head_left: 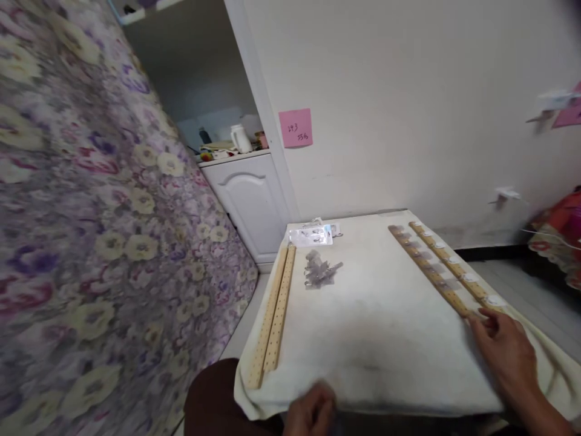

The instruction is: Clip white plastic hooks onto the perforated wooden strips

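Observation:
My right hand (506, 348) is at the near ends of two wooden strips on the table's right side. Its fingers are closed at the end of the inner strip (426, 269), which carries several small clear plastic packets. Beside it, the outer strip (454, 264) bears several white pieces. My left hand (311, 409), slightly blurred, is curled at the table's front edge; whatever may be inside is hidden. Closest to it on the left lie two pale wooden strips with rows of holes (278, 315), side by side. Small plastic packets (321, 270) form a pile right of them.
A cream cloth covers the table (376, 339). Clear blister packaging (311, 235) lies at its back left corner. A white wall stands behind, with a pink note (296, 128) on it. A floral curtain (113, 242) and a white cabinet (249, 203) are to the left.

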{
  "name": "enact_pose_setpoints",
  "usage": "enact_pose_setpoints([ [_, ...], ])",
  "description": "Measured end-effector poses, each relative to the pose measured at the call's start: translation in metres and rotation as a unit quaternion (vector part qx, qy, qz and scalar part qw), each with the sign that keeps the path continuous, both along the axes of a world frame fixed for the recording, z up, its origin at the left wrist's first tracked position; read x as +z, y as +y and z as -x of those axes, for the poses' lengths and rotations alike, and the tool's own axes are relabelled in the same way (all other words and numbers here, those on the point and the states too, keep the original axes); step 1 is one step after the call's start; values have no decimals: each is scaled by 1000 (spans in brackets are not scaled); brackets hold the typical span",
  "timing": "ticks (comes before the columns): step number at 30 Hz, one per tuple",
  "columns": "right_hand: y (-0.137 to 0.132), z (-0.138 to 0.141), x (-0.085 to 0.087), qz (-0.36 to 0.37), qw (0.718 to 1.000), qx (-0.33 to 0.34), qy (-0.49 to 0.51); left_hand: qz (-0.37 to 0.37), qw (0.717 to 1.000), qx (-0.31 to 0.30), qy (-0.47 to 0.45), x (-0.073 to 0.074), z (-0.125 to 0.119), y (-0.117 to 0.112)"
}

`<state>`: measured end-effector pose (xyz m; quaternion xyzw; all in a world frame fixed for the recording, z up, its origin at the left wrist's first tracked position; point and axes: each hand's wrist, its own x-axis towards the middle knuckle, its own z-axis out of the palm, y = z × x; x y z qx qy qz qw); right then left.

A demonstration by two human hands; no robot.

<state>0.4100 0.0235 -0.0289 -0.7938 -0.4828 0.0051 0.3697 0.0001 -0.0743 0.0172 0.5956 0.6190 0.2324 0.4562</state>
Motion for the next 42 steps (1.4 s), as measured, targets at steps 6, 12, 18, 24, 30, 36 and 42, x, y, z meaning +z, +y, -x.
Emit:
enact_pose_setpoints([
  [6,-15,17,9,-22,998,36,36,-173,926,158,297,27,59,8],
  [12,-13,20,10,-7,997,45,56,-183,853,144,467,24,66,17],
  [18,-11,18,5,-12,996,48,80,-191,815,142,528,23,58,28],
  [24,-10,17,2,-10,994,54,90,-146,833,161,509,29,58,35],
  [30,-10,19,5,0,993,60,102,-100,834,137,525,36,49,37],
  [36,-11,19,9,-9,993,60,101,-73,838,104,531,42,39,43],
  [42,-11,32,6,-41,989,80,114,-59,877,84,469,39,18,37],
])
